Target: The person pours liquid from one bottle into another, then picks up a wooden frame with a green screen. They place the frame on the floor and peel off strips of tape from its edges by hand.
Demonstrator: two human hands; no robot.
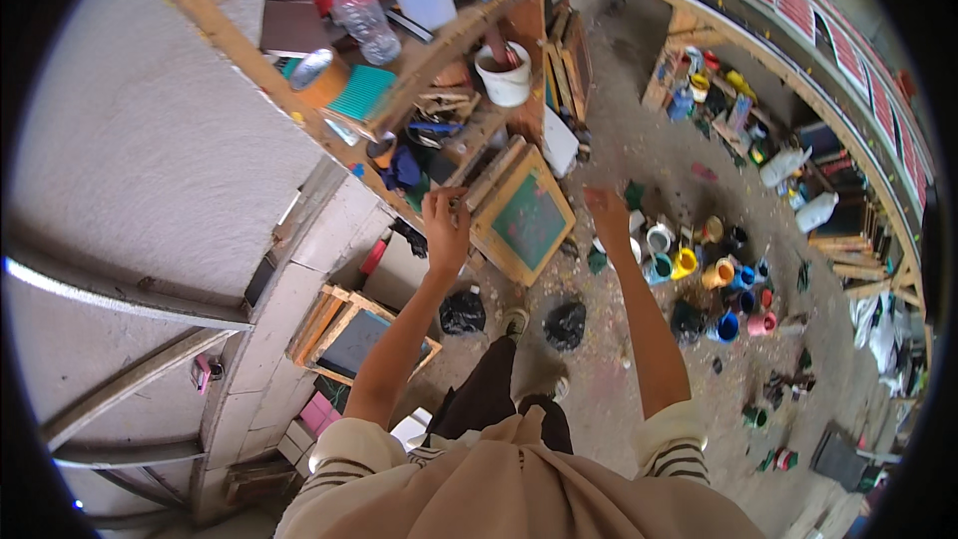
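hovering over littered floor (619,404), near wooden shelves (454,40), left hand (445,225) curled, hold unclear, right hand (607,212) loose, empty

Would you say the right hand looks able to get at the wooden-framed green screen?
Probably yes: the right hand appears beside the wooden-framed green screen, with nothing visibly between them.

The shelf (449,48) is rough, matt wood, and the bottle (365,20) on it clear, glossy plastic. Beside the shelf, a screen (526,223) has a worn wooden frame (503,253) (its mesh (535,212) looks matt); farther from the shelf, a black bag (566,325) is crinkled, shiny plastic.
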